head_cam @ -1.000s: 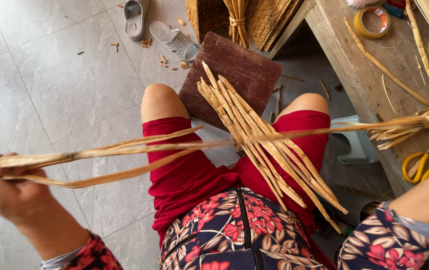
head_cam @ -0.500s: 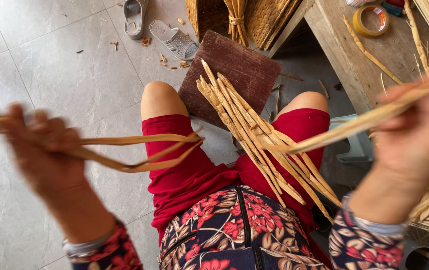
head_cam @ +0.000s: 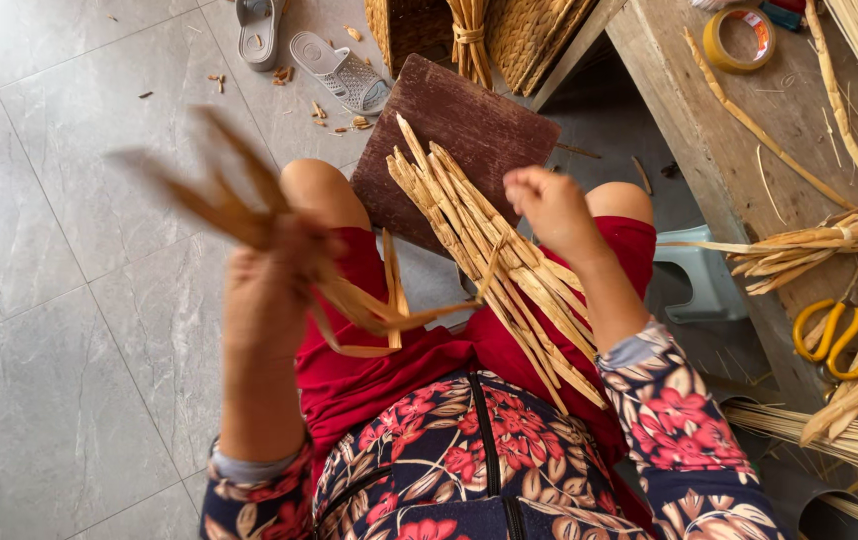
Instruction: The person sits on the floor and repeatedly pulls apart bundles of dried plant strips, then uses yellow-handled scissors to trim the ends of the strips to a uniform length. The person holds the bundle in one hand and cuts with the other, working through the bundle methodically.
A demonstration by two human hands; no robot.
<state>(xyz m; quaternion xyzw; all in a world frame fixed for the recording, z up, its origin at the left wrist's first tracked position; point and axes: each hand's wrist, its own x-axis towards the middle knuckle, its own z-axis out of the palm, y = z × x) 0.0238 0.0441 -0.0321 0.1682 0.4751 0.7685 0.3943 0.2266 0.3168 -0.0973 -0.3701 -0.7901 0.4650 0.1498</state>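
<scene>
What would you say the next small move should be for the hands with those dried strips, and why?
Probably to bring the right hand back toward the left hand and take a firmer hold of the loose end. The left hand grips a folded bunch of dried strips that loops down over the lap, one strand reaching toward the right hand, which pinches little, if anything. A bundle of strips lies across the lap.

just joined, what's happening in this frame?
A seated person is working dried straw strips over their lap. The left hand, blurred, grips a folded strip whose ends fan out above it. The right hand is raised over a bundle of strips lying across the red shorts. Yellow scissors and a tape roll sit on the bench to the right.
</scene>
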